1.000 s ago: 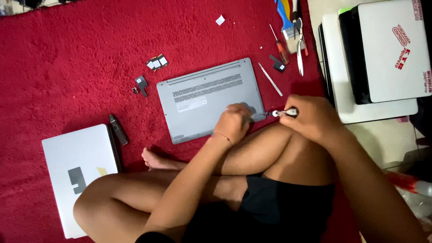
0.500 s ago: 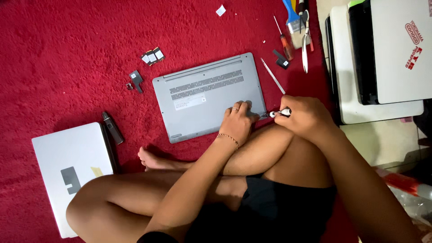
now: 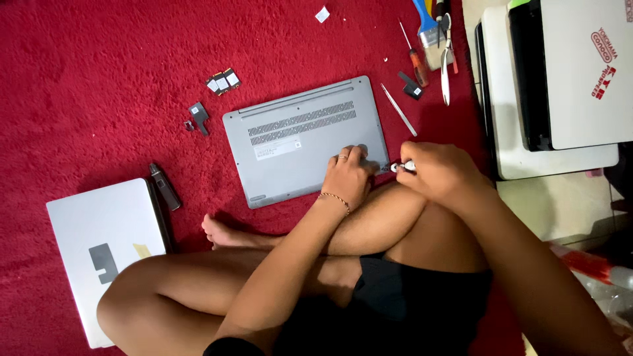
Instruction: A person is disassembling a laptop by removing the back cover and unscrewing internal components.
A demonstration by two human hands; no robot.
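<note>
Red carpet covers the floor where a person sits cross-legged with a grey laptop lying bottom-up just in front of the knees. Compared with a second ago, the laptop sits a little further from the bent legs in the view and both hands have kept to its near right corner, so the work on that corner looks to be going on rather than finished. The left hand presses flat on the cover, fingers together, holding it steady. The right hand has its fingers pinched around a small screwdriver, whose white-tipped end points left towards the laptop's corner. The laptop's long axis runs left to right, tilted slightly, with its vent slots towards the far edge. A second, pale laptop lies closed beside the left knee, and loose tools rest well apart beyond the far right corner.
</note>
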